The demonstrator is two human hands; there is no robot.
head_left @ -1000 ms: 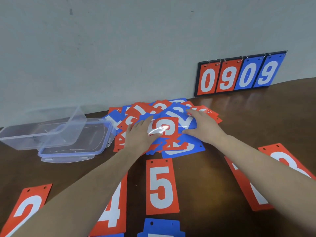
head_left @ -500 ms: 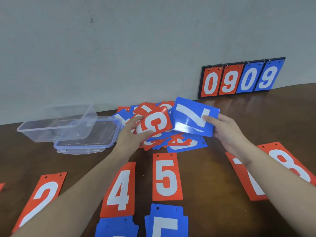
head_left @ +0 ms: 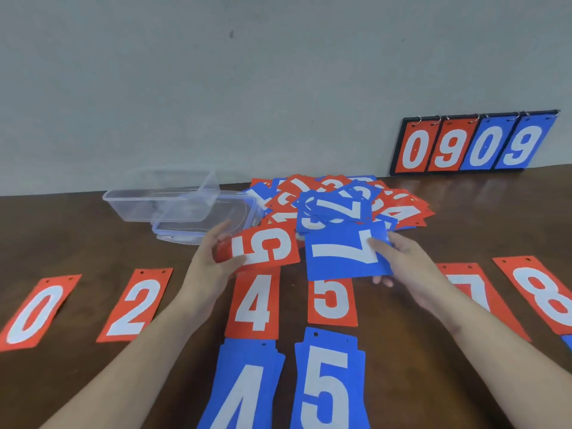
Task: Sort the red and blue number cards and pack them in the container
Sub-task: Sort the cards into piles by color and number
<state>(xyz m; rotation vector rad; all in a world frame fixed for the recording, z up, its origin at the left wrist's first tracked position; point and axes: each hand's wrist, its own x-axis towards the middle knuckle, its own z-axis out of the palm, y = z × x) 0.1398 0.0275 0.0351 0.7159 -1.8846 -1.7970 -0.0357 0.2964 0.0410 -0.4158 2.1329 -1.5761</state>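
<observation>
A: Nearest to us, the blue 4 and blue 5 piles are lying on the bench; just beyond them the red row is running 0, 2, 4, 5, then a red 7 and red 8.

B: And the hands are coming back towards that row; half a second ago they were lifting cards off the heap, now they are carrying them over it.

A: Yes; the left hand is pinching a red 5 card, fingers curled round its end; the right hand is gripping a blue 7 card, thumb on its face.

B: So two more cards are getting sorted, I judge; the red 5 is heading for its match.

A: Farther off, the mixed heap is waiting, still large; the clear container is resting partly on its lid to the heap's left, holding no cards; packing is not yet starting.

B: Against the wall, the scoreboard is reading 0909.
</observation>
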